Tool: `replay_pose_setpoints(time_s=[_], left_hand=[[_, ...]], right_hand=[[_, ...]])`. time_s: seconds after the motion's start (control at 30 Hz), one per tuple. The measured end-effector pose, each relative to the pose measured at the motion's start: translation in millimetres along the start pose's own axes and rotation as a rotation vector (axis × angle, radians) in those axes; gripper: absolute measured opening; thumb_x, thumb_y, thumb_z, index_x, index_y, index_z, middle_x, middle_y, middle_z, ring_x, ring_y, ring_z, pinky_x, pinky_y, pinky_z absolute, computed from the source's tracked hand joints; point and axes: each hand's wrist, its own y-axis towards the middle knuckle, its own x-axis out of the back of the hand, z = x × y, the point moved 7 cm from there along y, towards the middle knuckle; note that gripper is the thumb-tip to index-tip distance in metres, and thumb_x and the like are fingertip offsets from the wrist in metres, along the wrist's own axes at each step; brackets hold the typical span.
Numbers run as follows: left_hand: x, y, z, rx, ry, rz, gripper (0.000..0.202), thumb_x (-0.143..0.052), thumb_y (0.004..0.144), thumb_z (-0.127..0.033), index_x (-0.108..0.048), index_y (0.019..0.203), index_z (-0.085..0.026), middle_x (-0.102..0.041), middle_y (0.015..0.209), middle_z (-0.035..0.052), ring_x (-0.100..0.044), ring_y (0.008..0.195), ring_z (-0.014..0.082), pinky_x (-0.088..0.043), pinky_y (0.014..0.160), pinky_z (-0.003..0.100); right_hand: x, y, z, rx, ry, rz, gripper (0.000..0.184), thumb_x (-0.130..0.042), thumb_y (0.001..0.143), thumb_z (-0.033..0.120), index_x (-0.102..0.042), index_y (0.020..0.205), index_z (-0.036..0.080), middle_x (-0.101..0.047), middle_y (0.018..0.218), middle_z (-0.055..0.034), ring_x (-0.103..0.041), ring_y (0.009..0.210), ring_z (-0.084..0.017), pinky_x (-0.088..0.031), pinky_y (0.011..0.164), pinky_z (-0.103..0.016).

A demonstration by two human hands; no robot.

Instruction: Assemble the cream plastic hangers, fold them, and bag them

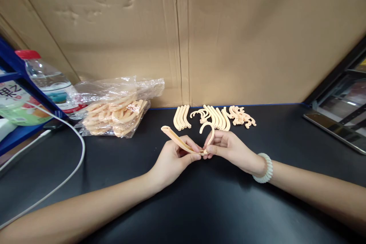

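Note:
My left hand (177, 155) is closed on a peach-coloured plastic hanger arm (175, 137), which slants up to the left. Between thumb and fingers, my right hand (225, 145) pinches a matching hanger hook (212, 131) with its curve upward. The hook's base meets the arm's inner end between my fingertips; whether they are locked together I cannot tell. Behind my hands lie a row of loose hanger arms (182, 117), a second group of arms (219, 118), several hooks (200, 113) and a pile of small curved pieces (241, 115).
A clear plastic bag (114, 116) full of peach parts lies at the back left, beside a red-capped bottle (54, 80) and a blue shelf (25, 129). A white cable (82, 152) loops across the left of the black table (183, 206). Cardboard (243, 38) walls the back; a flat dark-topped device (334, 131) lies right.

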Motion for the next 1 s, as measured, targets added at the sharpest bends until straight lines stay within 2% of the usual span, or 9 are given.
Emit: replay_pose_setpoints(time_s=[0.13, 0.4, 0.63, 0.83, 1.0], left_hand=[[-1.2, -1.3, -1.5, 0.016, 0.098, -0.013, 0.011, -0.074, 0.072, -0.010, -0.065, 0.070, -0.016, -0.074, 0.077, 0.0027, -0.071, 0.077, 0.0178, -0.055, 0.074, 0.027], [1.3, -2.3, -3.4, 0.006, 0.112, -0.048, 0.010, -0.074, 0.072, -0.011, -0.066, 0.071, -0.016, -0.074, 0.077, 0.0028, -0.070, 0.076, 0.0171, -0.055, 0.075, 0.028], [1.1, -2.8, -0.9, 0.011, 0.113, -0.038, 0.009, -0.074, 0.072, -0.011, -0.066, 0.073, -0.015, -0.074, 0.080, 0.0034, -0.070, 0.077, 0.0172, -0.055, 0.075, 0.028], [1.0, -3.3, -3.1, 0.007, 0.128, -0.046, 0.010, -0.075, 0.072, -0.013, -0.065, 0.071, -0.015, -0.074, 0.078, 0.0040, -0.070, 0.077, 0.0188, -0.056, 0.076, 0.031], [-0.3, -3.2, -3.2, 0.010, 0.101, -0.035, 0.010, -0.074, 0.072, -0.013, -0.065, 0.071, -0.016, -0.074, 0.079, 0.0039, -0.071, 0.079, 0.0201, -0.056, 0.077, 0.032]], right_hand=[[-4.9, -0.1, 0.3, 0.007, -0.009, 0.048, 0.028, -0.076, 0.076, 0.037, -0.059, 0.074, 0.016, -0.067, 0.070, -0.0023, -0.063, 0.068, -0.013, -0.051, 0.069, -0.029], [-3.2, -0.2, 4.0, -0.012, 0.036, 0.107, 0.028, -0.074, 0.079, 0.040, -0.060, 0.075, 0.016, -0.065, 0.076, -0.0020, -0.061, 0.076, -0.014, -0.048, 0.076, -0.031], [-3.5, 0.3, 3.0, -0.006, 0.029, 0.104, 0.029, -0.075, 0.077, 0.040, -0.059, 0.072, 0.016, -0.062, 0.073, -0.0006, -0.058, 0.072, -0.013, -0.046, 0.072, -0.029], [-0.7, 0.3, 0.8, -0.041, 0.068, 0.075, 0.030, -0.080, 0.070, 0.039, -0.060, 0.071, 0.017, -0.064, 0.074, -0.0004, -0.059, 0.073, -0.014, -0.047, 0.074, -0.030], [-0.1, -1.1, -0.9, -0.048, 0.082, 0.065, 0.028, -0.079, 0.071, 0.039, -0.061, 0.073, 0.017, -0.066, 0.075, -0.0015, -0.061, 0.074, -0.015, -0.048, 0.077, -0.032]])
